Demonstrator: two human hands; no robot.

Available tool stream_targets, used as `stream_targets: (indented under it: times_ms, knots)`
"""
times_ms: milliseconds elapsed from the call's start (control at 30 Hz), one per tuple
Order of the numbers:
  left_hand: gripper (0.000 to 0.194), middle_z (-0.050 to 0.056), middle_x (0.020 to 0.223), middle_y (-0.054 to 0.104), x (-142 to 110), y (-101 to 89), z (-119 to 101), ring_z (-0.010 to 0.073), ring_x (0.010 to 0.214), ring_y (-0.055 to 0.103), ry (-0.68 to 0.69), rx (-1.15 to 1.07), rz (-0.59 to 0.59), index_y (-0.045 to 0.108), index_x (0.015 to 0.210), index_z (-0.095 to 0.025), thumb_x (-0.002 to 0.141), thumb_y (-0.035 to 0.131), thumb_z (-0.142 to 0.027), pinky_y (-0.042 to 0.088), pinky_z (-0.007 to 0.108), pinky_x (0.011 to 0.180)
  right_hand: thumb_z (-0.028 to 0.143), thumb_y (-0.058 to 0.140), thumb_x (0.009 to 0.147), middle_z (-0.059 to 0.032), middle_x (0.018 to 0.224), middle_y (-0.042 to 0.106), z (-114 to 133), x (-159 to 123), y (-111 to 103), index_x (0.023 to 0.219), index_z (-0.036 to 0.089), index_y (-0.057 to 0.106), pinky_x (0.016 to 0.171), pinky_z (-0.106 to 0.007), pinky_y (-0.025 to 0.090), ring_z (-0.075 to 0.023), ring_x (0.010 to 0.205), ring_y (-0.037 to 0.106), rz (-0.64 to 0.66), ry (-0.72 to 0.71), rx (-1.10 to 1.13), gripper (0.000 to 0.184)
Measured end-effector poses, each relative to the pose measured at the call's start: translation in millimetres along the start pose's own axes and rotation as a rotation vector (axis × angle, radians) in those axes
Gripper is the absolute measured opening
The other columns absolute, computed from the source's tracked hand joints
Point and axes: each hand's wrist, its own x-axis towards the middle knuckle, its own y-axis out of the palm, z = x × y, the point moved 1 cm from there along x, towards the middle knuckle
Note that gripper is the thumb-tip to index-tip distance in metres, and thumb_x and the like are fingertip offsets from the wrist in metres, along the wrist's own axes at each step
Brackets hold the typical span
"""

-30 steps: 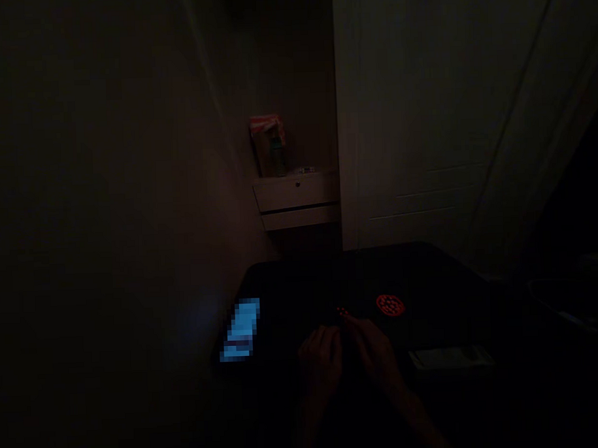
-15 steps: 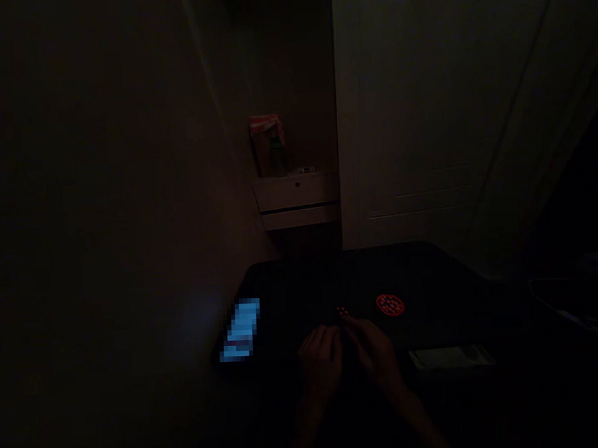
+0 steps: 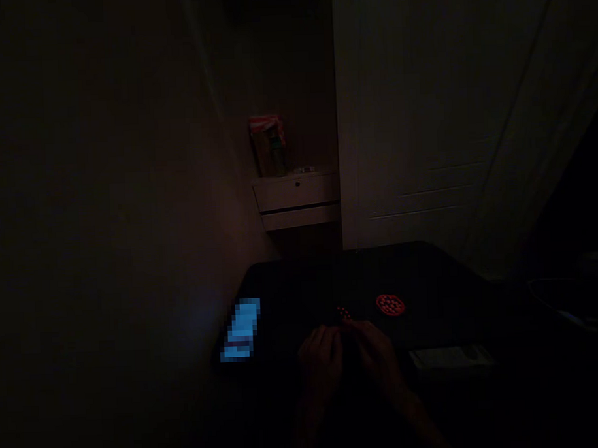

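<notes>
In very dim light my left hand (image 3: pixel 321 350) rests on the dark table with its fingers curled together. My right hand (image 3: pixel 374 345) lies close beside it, thumb and fingers pinched toward the left hand's fingertips. Whatever sits between them is too small and dark to make out. Just beyond the fingertips is a small cluster of red dots (image 3: pixel 343 311), which look like beads. Farther right, a round red-rimmed dish (image 3: pixel 390 305) holds several small reddish pieces.
A lit screen (image 3: pixel 240 330), blurred into blocks, lies at the left of the dark tabletop (image 3: pixel 301 283). A flat pale box (image 3: pixel 451 357) is near the front right edge. Behind stand a drawer unit (image 3: pixel 298 192) and a pale panelled door (image 3: pixel 413 115); a wall borders the left.
My right fingertips have drawn back slightly toward me from the small red cluster, closer to my left fingers. The left hand, dish and screen stay in place.
</notes>
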Motion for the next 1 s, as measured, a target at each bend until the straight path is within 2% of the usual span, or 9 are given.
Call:
stream_targets:
  times_ms: [167,533,1000]
  knots:
    - [0.020,0.003,0.082,0.073,0,0.3,1,0.0183,0.076,0.070,0.018,0.018,0.001,0.069,0.092,-0.022,0.099,0.052,-0.015,0.054,0.029,0.071,0.025,0.053,0.103,-0.0079,0.096,0.080,2,2,1,0.111,0.023,0.076,0.078,-0.034,0.064,-0.0221,0.084,0.076,0.009,-0.007,-0.043,0.024]
    - [0.022,0.004,0.084,0.075,-1,2.0,2,0.0187,0.076,0.071,0.017,0.030,-0.020,0.070,0.093,-0.022,0.099,0.050,-0.015,0.055,0.030,0.071,0.029,0.052,0.104,-0.0068,0.096,0.080,4,0,0,0.106,0.024,0.076,0.080,-0.035,0.063,-0.0226,0.083,0.077,0.025,0.009,-0.061,0.024]
    - [0.023,0.003,0.084,0.074,0,-0.2,0,0.0180,0.076,0.070,0.002,-0.011,0.006,0.070,0.095,-0.022,0.101,0.048,-0.016,0.054,0.030,0.070,0.016,0.044,0.101,-0.0079,0.097,0.077,-9,-4,4,0.133,0.024,0.065,0.073,-0.032,0.063,-0.0203,0.079,0.074,-0.001,-0.014,-0.055,0.039]
